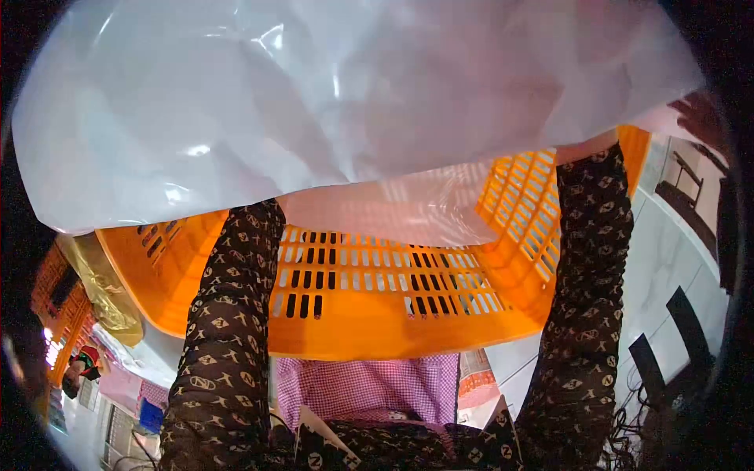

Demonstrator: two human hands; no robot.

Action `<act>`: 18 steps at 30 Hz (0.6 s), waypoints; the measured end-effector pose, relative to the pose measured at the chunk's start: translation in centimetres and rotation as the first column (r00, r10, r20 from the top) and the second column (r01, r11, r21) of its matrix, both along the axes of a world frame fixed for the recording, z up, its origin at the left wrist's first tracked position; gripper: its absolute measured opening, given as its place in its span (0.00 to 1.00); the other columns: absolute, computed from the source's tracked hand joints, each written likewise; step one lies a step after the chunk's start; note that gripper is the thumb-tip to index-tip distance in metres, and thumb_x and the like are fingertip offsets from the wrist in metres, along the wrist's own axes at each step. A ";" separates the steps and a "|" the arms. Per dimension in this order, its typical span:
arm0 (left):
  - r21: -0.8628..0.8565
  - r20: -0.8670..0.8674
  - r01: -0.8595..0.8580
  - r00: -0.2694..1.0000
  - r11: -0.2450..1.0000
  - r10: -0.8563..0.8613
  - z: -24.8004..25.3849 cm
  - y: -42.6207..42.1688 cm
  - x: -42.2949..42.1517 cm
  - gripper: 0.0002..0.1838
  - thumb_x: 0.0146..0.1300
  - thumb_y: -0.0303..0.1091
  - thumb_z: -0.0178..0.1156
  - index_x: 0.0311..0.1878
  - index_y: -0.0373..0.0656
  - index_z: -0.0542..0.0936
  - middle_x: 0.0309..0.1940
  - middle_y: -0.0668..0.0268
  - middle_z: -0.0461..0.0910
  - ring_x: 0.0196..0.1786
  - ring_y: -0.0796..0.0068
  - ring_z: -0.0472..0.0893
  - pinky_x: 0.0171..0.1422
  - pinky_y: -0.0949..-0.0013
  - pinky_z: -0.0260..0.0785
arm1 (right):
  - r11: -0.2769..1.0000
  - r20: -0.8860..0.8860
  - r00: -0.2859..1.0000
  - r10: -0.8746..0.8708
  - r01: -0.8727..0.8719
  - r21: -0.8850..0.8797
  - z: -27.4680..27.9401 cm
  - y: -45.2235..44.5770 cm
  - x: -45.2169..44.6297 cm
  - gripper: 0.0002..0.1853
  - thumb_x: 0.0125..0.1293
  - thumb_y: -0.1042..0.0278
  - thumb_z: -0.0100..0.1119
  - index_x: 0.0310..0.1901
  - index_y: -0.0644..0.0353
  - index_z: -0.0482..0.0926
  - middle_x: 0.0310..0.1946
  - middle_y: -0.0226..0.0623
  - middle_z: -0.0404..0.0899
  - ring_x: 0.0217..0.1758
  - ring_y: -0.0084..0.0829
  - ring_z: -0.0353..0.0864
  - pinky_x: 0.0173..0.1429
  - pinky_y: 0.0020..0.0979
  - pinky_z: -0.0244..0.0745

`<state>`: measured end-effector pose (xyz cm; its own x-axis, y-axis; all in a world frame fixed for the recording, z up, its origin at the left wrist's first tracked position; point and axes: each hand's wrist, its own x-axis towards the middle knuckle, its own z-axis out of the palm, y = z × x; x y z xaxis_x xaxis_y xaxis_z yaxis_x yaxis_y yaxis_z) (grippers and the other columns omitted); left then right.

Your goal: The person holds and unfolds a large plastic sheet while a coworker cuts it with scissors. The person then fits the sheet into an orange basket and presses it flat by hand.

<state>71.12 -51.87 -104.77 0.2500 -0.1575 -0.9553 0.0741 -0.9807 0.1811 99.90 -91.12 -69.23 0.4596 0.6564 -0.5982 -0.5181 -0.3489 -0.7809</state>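
A large white plastic sheet or bag [330, 102], shiny and creased, fills the upper view. Both my forearms reach up under it, in dark patterned sleeves: the left sleeve [224, 330] and the right sleeve [585, 275]. My left hand is hidden behind the plastic. Of my right hand only the wrist [589, 148] shows at the cuff; its fingers are covered. Below the sheet, an orange slotted plastic basket [393, 334] lies between my arms, with its near rim toward me. Pinkish translucent plastic [393, 208] hangs inside the basket.
A dark, blurred hand [699, 122] is at the right edge; whose it is cannot be made out. Yellow plastic [102, 286] lies left of the basket, and a person [82, 369] is farther off. Pink checked cloth [377, 385] is below. Black cables [624, 424] hang at right.
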 end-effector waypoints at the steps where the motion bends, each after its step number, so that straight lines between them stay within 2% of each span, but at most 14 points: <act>1: -0.054 0.040 -0.010 0.999 0.999 0.013 0.9 -0.5 0.8 0.38 0.53 0.54 0.54 0.66 0.51 0.57 0.65 0.59 0.55 0.64 0.58 0.59 0.66 0.55 0.51 | 1.000 -0.056 0.998 0.003 -0.002 0.011 2.8 -0.2 0.7 0.40 0.61 0.39 0.38 0.64 0.61 0.41 0.61 0.59 0.33 0.66 0.50 0.34 0.65 0.47 0.32; 5: -0.407 0.257 -0.011 0.958 0.913 0.126 7.9 -4.0 6.3 0.38 0.53 0.50 0.57 0.65 0.49 0.59 0.64 0.59 0.58 0.63 0.60 0.62 0.66 0.58 0.53 | 0.999 -0.268 0.963 0.035 -0.027 0.037 11.8 0.4 3.1 0.48 0.61 0.32 0.35 0.68 0.61 0.32 0.66 0.61 0.21 0.72 0.51 0.22 0.69 0.50 0.21; 7: -0.610 0.326 0.029 0.920 0.792 0.217 14.5 -5.2 9.7 0.37 0.53 0.48 0.59 0.65 0.48 0.59 0.64 0.59 0.59 0.63 0.61 0.63 0.66 0.59 0.54 | 0.993 -0.156 0.981 0.112 -0.116 -0.016 15.2 1.7 3.8 0.45 0.61 0.35 0.37 0.67 0.61 0.36 0.64 0.59 0.27 0.69 0.49 0.27 0.67 0.47 0.26; 10: -0.852 0.111 -0.099 0.925 0.513 0.363 27.5 -5.2 13.2 0.40 0.50 0.44 0.63 0.66 0.48 0.58 0.64 0.60 0.60 0.62 0.62 0.64 0.66 0.60 0.54 | 0.962 0.037 0.967 0.253 -0.247 -0.118 17.2 3.7 3.3 0.40 0.61 0.41 0.38 0.65 0.60 0.41 0.61 0.55 0.35 0.66 0.47 0.35 0.65 0.44 0.34; 11: -0.890 0.000 -0.172 0.926 0.422 0.378 31.8 -4.9 13.5 0.43 0.47 0.40 0.65 0.67 0.50 0.55 0.64 0.61 0.58 0.62 0.62 0.64 0.66 0.60 0.54 | 0.942 0.104 0.944 0.313 -0.295 -0.160 17.1 4.7 3.4 0.38 0.61 0.43 0.39 0.65 0.60 0.43 0.60 0.53 0.38 0.64 0.46 0.38 0.64 0.43 0.36; 12: -0.957 -0.012 -0.139 0.896 0.256 0.443 34.2 -3.9 14.3 0.43 0.44 0.35 0.65 0.67 0.50 0.57 0.63 0.61 0.61 0.61 0.60 0.64 0.64 0.57 0.56 | 0.916 0.173 0.910 0.378 -0.341 -0.211 16.8 5.7 3.3 0.37 0.61 0.44 0.40 0.64 0.59 0.45 0.59 0.52 0.41 0.63 0.45 0.41 0.63 0.42 0.39; 13: -0.982 -0.136 -0.184 0.825 0.033 0.548 35.7 -2.2 14.8 0.36 0.50 0.35 0.62 0.64 0.46 0.62 0.61 0.62 0.64 0.60 0.65 0.66 0.63 0.61 0.58 | 0.883 0.228 0.865 0.447 -0.386 -0.266 16.0 7.1 3.2 0.35 0.61 0.46 0.40 0.64 0.59 0.46 0.58 0.51 0.44 0.62 0.44 0.44 0.62 0.41 0.41; 14: -0.983 -0.131 -0.181 0.822 0.036 0.554 37.4 -1.5 15.3 0.36 0.50 0.35 0.62 0.64 0.46 0.62 0.61 0.62 0.64 0.60 0.65 0.66 0.63 0.61 0.58 | 0.847 0.279 0.813 0.512 -0.424 -0.321 15.0 8.4 3.0 0.34 0.61 0.48 0.41 0.63 0.59 0.48 0.57 0.49 0.47 0.61 0.43 0.46 0.62 0.40 0.44; 18: -0.994 -0.107 -0.065 0.661 -0.085 0.742 43.5 1.1 16.6 0.30 0.61 0.43 0.51 0.65 0.44 0.58 0.58 0.59 0.66 0.58 0.62 0.68 0.60 0.59 0.61 | 0.695 0.421 0.555 0.718 -0.539 -0.476 8.6 13.4 2.3 0.28 0.61 0.55 0.43 0.61 0.58 0.56 0.53 0.44 0.58 0.56 0.39 0.57 0.58 0.36 0.53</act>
